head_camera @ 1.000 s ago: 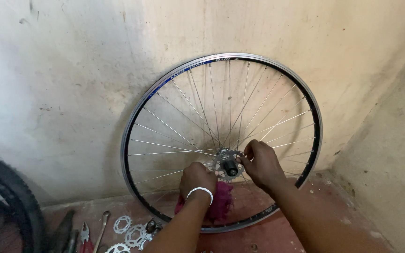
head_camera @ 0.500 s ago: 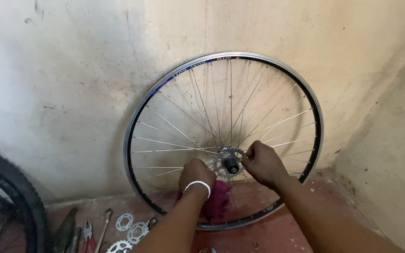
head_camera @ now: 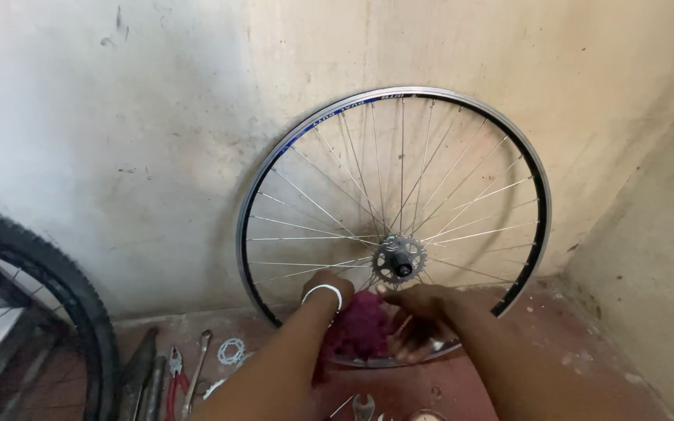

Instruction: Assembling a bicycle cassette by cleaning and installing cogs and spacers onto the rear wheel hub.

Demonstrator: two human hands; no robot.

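Note:
A bare bicycle wheel rim (head_camera: 274,168) with thin spokes leans upright against a stained wall, its hub (head_camera: 399,261) with a toothed cog showing. Just below the hub, my left hand (head_camera: 328,287), a white bangle on its wrist, grips a crumpled magenta rag (head_camera: 362,323). My right hand (head_camera: 421,306) is on the other side of the rag, fingers blurred and touching it in front of the lower spokes. Both hands sit low inside the wheel, near the red floor.
A second wheel with a knobby tyre (head_camera: 64,288) stands at the left edge. On the red floor lie pliers (head_camera: 175,373), a spanner (head_camera: 196,366), a loose sprocket (head_camera: 232,351) and another wrench (head_camera: 363,407). A wall corner closes in on the right.
Both hands have dropped from the hub down to the rag below it, leaving the hub uncovered. The view has shifted so the wheel sits higher and further right.

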